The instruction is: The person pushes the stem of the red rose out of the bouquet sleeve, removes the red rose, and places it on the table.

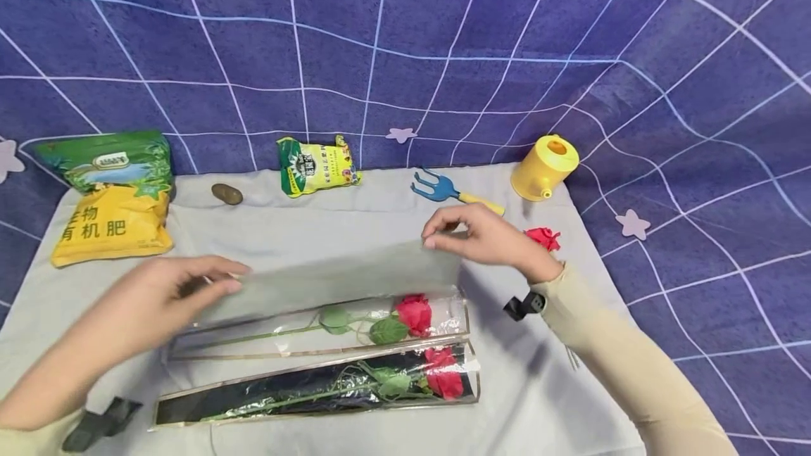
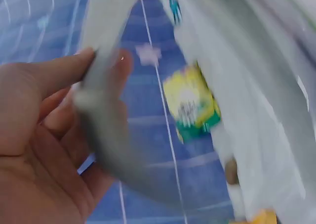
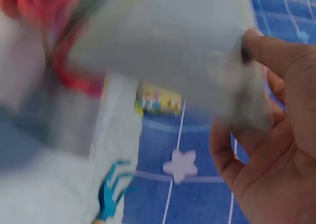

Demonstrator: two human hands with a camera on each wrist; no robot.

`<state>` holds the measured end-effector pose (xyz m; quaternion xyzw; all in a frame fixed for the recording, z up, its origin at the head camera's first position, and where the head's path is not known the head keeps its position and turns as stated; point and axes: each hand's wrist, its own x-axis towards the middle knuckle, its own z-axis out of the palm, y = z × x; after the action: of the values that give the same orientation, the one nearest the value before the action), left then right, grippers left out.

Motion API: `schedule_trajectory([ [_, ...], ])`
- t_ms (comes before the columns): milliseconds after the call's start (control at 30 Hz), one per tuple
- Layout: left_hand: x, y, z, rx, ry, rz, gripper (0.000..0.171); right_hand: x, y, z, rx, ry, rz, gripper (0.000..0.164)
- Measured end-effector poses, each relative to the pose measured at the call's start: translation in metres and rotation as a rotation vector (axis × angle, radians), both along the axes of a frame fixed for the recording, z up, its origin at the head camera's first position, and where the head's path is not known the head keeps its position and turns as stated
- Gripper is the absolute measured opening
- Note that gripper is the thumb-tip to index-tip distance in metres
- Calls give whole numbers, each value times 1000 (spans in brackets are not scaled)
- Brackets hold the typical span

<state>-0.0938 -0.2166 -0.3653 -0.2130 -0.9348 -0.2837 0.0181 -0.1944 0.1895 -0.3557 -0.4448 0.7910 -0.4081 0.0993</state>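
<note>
Between my two hands stretches a thin, translucent grey sheet (image 1: 355,273), blurred and bending. My left hand (image 1: 184,294) pinches its left end between thumb and fingers. At the other end my right hand (image 1: 475,231) pinches the sheet's upper corner. Just below the sheet lies a long clear flower sleeve (image 1: 298,347) holding a red rose (image 1: 415,314) with a green stem and leaves. Nearer me is a second sleeve (image 1: 476,394) with a dark backing, and a red rose (image 1: 445,375) inside it.
Along the back stand a green-and-yellow fertilizer bag (image 1: 114,195), a brown stone (image 1: 227,193), a smaller yellow-green packet (image 1: 319,166), a blue garden fork (image 1: 443,188) and a yellow watering can (image 1: 545,167). Another red rose (image 1: 543,237) lies partly behind my right forearm. A blue gridded cloth (image 1: 342,41) hangs behind.
</note>
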Motion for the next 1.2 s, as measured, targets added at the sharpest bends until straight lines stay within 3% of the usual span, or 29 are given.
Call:
schedule_trajectory([
  [133, -18, -26, -3, 7, 32, 117, 13, -24, 5, 4, 40, 58, -90, 9],
  [233, -35, -43, -15, -4, -7, 163, 13, -48, 4, -6, 70, 82, -172, 8],
  [333, -53, -55, -31, -18, -26, 163, 16, -78, 5, -28, 121, 81, -232, 10],
  [467, -72, -59, -49, -67, -21, 132, 19, -105, 4, -53, 206, 85, -238, 12],
  [700, -91, -57, -74, -172, -83, 137, 23, -120, 0, -77, 355, 68, -216, 15],
  [900, -90, -55, -85, -285, -139, 157, 23, -122, -5, -86, 413, 98, -198, 20],
  [1200, -88, -48, -92, -355, -76, 167, 21, -120, -10, -92, 491, 164, -202, 25],
])
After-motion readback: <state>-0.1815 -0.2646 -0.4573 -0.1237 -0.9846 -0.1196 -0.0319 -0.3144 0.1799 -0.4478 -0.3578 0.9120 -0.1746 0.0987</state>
